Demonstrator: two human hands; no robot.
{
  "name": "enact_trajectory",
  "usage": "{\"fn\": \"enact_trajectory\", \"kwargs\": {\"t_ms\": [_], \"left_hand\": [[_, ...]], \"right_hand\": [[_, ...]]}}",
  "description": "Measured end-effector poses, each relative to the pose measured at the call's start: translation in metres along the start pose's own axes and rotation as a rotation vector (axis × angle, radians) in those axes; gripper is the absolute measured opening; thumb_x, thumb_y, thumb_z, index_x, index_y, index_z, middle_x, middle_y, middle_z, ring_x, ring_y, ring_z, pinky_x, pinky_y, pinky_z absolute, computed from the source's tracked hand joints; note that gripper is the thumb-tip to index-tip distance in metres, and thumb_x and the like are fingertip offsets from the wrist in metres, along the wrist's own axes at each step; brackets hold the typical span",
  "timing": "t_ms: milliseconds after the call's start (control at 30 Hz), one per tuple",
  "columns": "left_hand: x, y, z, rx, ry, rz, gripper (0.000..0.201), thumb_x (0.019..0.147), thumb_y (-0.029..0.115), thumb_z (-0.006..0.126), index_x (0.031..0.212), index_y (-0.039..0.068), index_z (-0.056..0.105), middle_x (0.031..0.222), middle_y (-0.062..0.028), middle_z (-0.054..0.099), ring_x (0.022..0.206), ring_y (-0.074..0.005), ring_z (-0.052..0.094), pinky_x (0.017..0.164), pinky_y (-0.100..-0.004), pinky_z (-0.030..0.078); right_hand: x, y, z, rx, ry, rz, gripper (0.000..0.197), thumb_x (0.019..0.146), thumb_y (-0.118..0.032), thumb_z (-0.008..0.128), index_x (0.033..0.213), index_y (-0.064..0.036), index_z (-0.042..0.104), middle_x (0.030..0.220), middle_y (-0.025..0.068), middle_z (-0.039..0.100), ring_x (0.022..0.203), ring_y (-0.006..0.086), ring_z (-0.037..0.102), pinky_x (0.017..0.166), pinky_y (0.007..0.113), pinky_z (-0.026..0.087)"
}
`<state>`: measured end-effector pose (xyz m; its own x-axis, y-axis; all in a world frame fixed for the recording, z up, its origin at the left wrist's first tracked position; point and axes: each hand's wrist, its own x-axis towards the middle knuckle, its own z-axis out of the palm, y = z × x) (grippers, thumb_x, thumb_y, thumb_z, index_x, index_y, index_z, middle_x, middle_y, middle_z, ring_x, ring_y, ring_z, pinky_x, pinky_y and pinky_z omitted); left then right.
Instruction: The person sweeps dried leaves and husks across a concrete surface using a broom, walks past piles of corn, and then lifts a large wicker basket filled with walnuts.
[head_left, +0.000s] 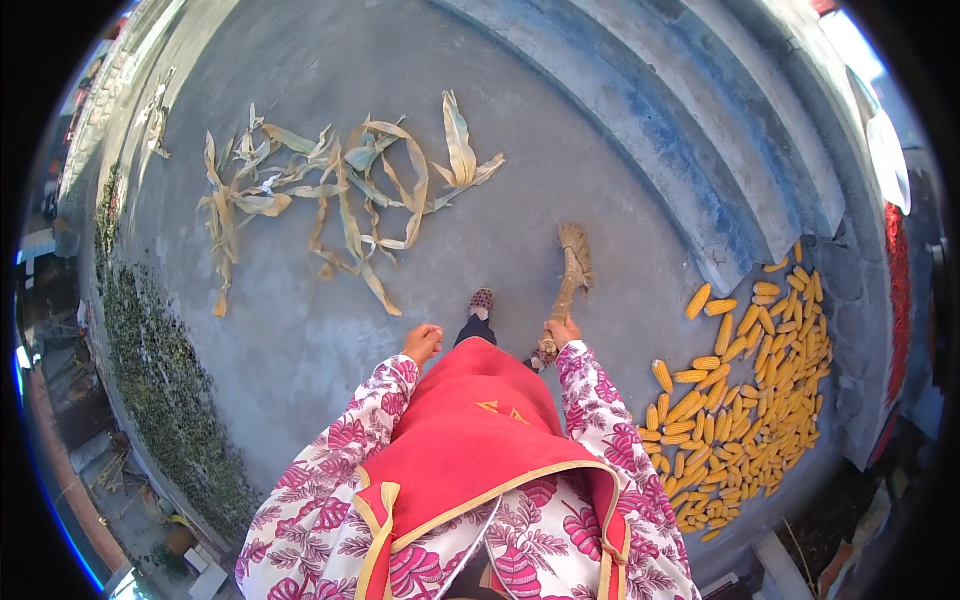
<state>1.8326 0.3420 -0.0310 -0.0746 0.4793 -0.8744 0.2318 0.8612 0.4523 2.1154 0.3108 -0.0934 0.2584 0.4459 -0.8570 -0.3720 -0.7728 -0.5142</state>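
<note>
Broom (567, 290), clasped by right fingers (563, 329), left fingers (427, 338) curled, points between husks (365, 155) and corncobs (745, 410) near steps (690, 125).

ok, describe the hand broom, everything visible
The short hand broom looks like dry plant fibre: a tan, slightly bent stem flaring into a frayed brush head. The right hand grips its near end; the brush head points forward, over the grey floor, right of the corn husks. Tip contact with the floor is unclear.
</note>
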Motion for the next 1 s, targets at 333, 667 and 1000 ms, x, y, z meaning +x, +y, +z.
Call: {"fn": "enact_trajectory", "kwargs": {"t_ms": [333,667,1000], "left_hand": [[0.032,0.030,-0.027,-0.239,-0.042,-0.041,0.029,0.074,0.025,0.050,0.097,0.008,0.047,0.083,-0.0036,0.051,0.065,-0.0107,0.048,0.055,-0.0216,0.040],[0.051,0.123,0.013,-0.861,-0.338,-0.001,0.032,0.070,0.029,0.058,0.093,0.011,0.046,0.083,-0.0058,0.048,0.079,-0.0183,0.048,0.068,-0.0346,0.041],[-0.025,0.170,0.085,-0.666,-0.412,0.317,0.022,0.073,0.016,0.054,0.090,0.004,0.046,0.080,-0.0021,0.049,0.072,-0.0132,0.049,0.066,-0.0294,0.042]], "right_hand": [[-0.083,-0.077,0.069,-0.170,-0.558,0.104,0.063,0.068,-0.009,0.051,0.124,-0.0138,0.022,0.077,0.0111,0.051,0.058,0.0157,0.052,0.047,0.029,0.045],[-0.206,-0.108,-0.015,-0.986,-0.624,-0.361,0.069,0.063,-0.017,0.051,0.125,-0.0120,0.019,0.088,0.0193,0.052,0.070,0.0255,0.054,0.066,0.029,0.042],[-0.178,-0.069,-0.045,-1.053,-0.072,-0.615,0.070,0.060,-0.021,0.058,0.120,-0.0069,0.025,0.088,0.0220,0.050,0.082,0.0348,0.049,0.070,0.038,0.040]]}}
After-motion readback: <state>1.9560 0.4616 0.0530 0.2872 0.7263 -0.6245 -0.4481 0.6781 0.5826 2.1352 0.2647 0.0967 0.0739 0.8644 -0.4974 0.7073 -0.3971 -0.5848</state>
